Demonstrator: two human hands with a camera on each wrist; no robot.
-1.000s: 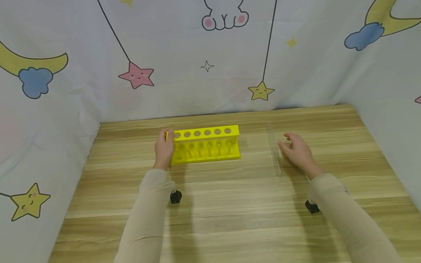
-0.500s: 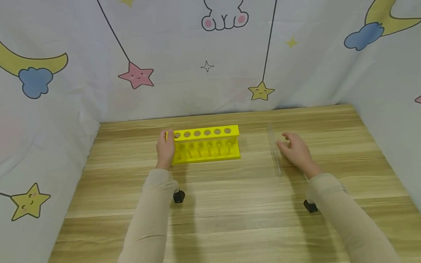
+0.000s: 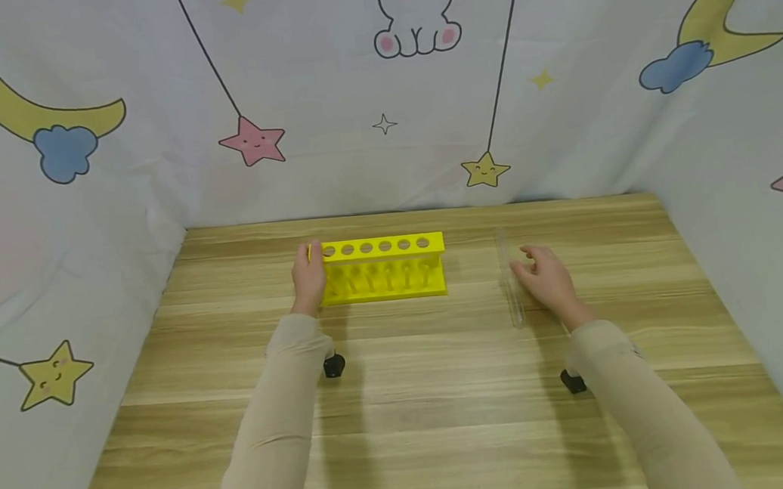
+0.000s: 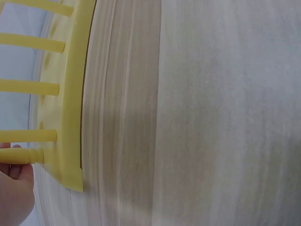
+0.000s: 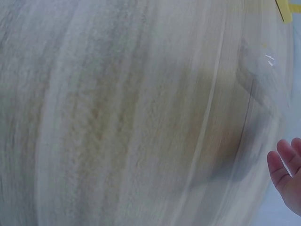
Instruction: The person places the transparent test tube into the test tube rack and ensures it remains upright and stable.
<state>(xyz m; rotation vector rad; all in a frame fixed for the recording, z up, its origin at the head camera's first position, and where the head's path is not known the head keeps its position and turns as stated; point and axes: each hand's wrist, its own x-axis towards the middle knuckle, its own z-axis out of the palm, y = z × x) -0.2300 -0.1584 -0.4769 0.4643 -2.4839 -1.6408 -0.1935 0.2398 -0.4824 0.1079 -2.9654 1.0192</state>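
A yellow test tube rack (image 3: 387, 294) stands on the table, with a row of several round holes along its top and pegs along its base. My left hand (image 3: 308, 282) grips the rack's left end; in the left wrist view its fingers curl round the end post (image 4: 21, 156). To the right of the rack, a clear glass tube (image 3: 512, 289) lies lengthwise, pointing away from me. Just beyond it on the right hovers my right hand (image 3: 549, 283), fingers relaxed and holding nothing, thumb side close to the tube.
Wood-grain table (image 3: 405, 440) spreads out under both arms. A white printed cloth (image 3: 332, 180) walls off the back and both sides. Small black devices (image 3: 334, 365) hang beneath each wrist.
My right hand has shifted slightly left, closer to the clear tube. The left forearm has moved a little to the right while its hand stays on the rack. Rack and tube have not moved.
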